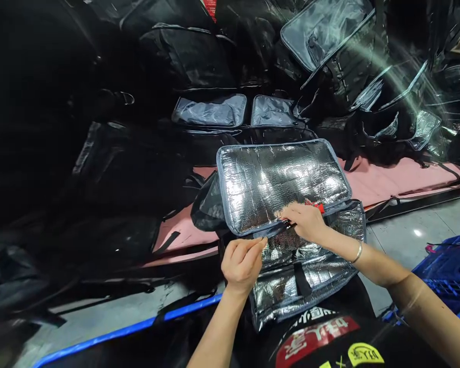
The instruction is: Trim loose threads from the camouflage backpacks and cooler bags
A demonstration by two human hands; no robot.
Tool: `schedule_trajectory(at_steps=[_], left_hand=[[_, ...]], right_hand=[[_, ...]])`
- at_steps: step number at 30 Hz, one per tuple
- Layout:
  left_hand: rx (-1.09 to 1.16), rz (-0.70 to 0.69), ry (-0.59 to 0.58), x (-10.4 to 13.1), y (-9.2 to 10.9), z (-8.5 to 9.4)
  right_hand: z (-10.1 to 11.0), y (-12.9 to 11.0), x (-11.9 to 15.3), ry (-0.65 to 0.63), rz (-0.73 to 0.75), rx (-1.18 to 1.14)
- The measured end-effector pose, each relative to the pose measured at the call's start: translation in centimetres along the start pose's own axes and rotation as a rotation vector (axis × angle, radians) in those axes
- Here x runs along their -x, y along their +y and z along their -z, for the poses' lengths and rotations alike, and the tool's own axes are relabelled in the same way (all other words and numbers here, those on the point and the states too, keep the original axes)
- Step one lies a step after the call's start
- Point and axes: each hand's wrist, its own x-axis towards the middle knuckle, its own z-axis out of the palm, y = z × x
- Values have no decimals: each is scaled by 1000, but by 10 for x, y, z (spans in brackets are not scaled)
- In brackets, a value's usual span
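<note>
An insulated bag with a silver foil lining (279, 179) lies opened out in front of me, its flap up and edged in grey binding. My left hand (243, 263) is closed in a pinch on the bag's edge, just under the flap's lower left seam. My right hand (304, 220) is closed at the flap's lower seam, around a small red-and-black tool (316, 207), perhaps thread snips. Its fingers hide most of that tool. Nearer my body, the foil-lined body of the bag (306, 278) hangs with a black strap across it.
Black bags, some with grey linings (210, 111), are heaped behind and to the left. A pink surface (398, 179) runs under the pile. Blue plastic crates (444, 271) stand at the right on the tiled floor (410, 232). A blue rim (130, 332) crosses the lower left.
</note>
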Motion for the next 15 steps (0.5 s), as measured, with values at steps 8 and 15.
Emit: schedule_trajectory(at_steps=[8,15], left_hand=[[-9,72,-59,0,-4,-5],[-4,89,-42,1,-4,-10]], right_hand=[[-4,-3,-1,154,-255,-337],[-19,-27,24,4,-655,-1046]])
